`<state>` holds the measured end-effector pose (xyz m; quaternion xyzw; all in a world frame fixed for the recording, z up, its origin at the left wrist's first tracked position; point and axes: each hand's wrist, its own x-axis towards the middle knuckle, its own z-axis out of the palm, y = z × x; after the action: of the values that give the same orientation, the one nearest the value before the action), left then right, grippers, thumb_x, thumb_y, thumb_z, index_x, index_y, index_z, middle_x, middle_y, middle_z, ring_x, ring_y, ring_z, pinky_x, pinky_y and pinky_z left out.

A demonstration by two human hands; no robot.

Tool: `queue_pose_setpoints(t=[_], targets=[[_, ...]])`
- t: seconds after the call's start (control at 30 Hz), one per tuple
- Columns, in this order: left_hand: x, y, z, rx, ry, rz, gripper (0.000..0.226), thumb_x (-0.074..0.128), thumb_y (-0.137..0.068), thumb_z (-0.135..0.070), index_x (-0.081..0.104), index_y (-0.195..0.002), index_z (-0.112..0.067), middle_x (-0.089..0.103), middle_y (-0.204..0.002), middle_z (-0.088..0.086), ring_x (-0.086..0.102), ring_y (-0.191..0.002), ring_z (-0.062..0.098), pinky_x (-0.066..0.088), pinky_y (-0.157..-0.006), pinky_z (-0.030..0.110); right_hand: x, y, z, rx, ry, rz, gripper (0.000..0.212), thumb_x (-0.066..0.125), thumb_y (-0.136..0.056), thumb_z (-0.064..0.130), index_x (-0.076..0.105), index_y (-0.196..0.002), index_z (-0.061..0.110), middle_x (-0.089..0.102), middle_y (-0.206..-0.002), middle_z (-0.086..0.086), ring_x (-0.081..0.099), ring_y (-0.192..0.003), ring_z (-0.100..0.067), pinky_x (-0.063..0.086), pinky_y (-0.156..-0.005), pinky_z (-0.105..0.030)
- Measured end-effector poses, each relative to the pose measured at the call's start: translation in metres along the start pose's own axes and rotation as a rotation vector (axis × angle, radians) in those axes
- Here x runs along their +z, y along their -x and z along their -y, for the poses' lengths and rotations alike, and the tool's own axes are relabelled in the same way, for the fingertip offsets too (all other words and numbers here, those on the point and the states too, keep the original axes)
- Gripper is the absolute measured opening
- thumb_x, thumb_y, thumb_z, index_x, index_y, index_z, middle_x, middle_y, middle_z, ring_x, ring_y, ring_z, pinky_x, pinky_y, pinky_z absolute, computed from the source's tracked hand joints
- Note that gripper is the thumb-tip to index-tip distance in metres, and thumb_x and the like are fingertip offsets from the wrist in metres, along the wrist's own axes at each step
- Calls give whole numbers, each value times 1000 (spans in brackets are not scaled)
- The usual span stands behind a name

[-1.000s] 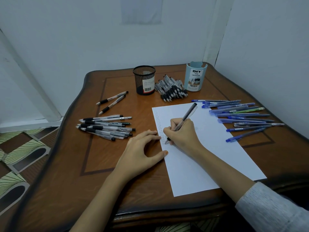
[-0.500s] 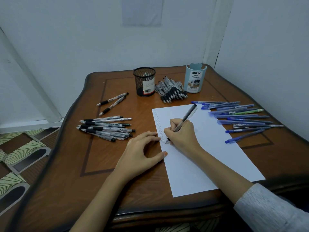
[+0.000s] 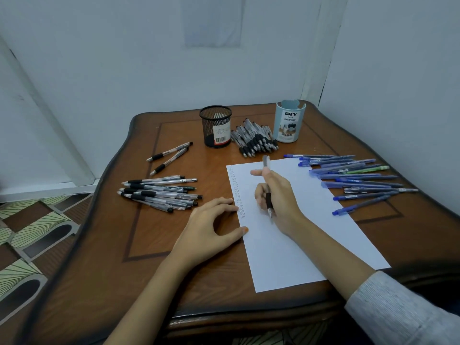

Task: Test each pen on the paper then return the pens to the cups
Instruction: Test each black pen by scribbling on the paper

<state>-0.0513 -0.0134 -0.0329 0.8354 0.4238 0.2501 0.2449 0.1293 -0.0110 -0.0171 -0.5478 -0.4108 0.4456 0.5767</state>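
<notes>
My right hand (image 3: 278,195) grips a black-grip pen (image 3: 268,199) over the white paper (image 3: 311,232), tip pointing down toward me, thumb on the pen's top end. A column of small test marks (image 3: 237,192) runs down the paper's left edge. My left hand (image 3: 211,225) rests on the table with fingertips on that edge. A black mesh cup (image 3: 216,127) and a pale blue cup (image 3: 288,122) stand at the back. Black-grip pens lie in a pile (image 3: 255,140) between the cups, in a group (image 3: 159,192) on the left, and as a pair (image 3: 169,155) behind it. Blue pens (image 3: 353,178) lie right of the paper.
The brown wooden table (image 3: 124,245) sits in a corner, with white walls close behind and to the right. Its left and front edges drop to a patterned floor (image 3: 32,245).
My right hand has lifted the pen off the marks and turned it from a writing slant to near upright, with the thumb now on its top end. The left hand has stayed put.
</notes>
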Motion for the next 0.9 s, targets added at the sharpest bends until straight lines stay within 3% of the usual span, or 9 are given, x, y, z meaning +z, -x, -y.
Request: queue_pose_setpoints(t=[0.07,0.17,0.4,0.6,0.73,0.9], targets=[[0,0,-1,0,-2,-2,52,66,-78,-54,58,-124,-32,43,-131,-28,30,-128,-9,22,-107,27,0,1,2,0,15,5,31,39,-102,32,63,-116,18,48,-47,0,37,-40,-6,33,-41,-18],[0,0,-1,-6,-2,1,51,66,-78,-54,58,-124,-33,43,-133,-26,30,-129,-8,22,-109,30,0,1,1,-4,-7,26,37,35,-102,41,64,-115,22,41,-43,4,33,-38,-5,29,-39,-20],[-1,-1,-3,-18,-21,30,54,62,-81,-57,53,-129,-35,38,-141,-25,26,-129,-10,19,-110,32,0,0,-1,-8,40,11,37,38,-102,39,66,-99,16,40,-43,1,32,-38,-7,29,-39,-21],[-1,-3,-2,2,-92,87,53,48,-89,-57,42,-138,-39,28,-148,-24,10,-131,-15,7,-107,24,2,-4,0,79,57,26,40,28,-101,20,66,-113,15,50,-48,-1,39,-46,-9,33,-41,-17],[-2,-5,0,9,-65,64,47,49,-90,-53,46,-135,-40,31,-147,-24,14,-132,-14,9,-107,22,-5,-19,10,154,116,40,25,47,-97,14,65,-114,15,65,-69,-6,43,-47,-10,38,-43,-20],[-2,-5,0,43,-117,76,46,43,-93,-53,39,-138,-43,26,-144,-30,9,-129,-18,7,-105,18,-28,-56,38,5,285,-38,22,61,-92,15,67,-112,6,66,-80,-1,53,-65,-9,45,-56,-17]])
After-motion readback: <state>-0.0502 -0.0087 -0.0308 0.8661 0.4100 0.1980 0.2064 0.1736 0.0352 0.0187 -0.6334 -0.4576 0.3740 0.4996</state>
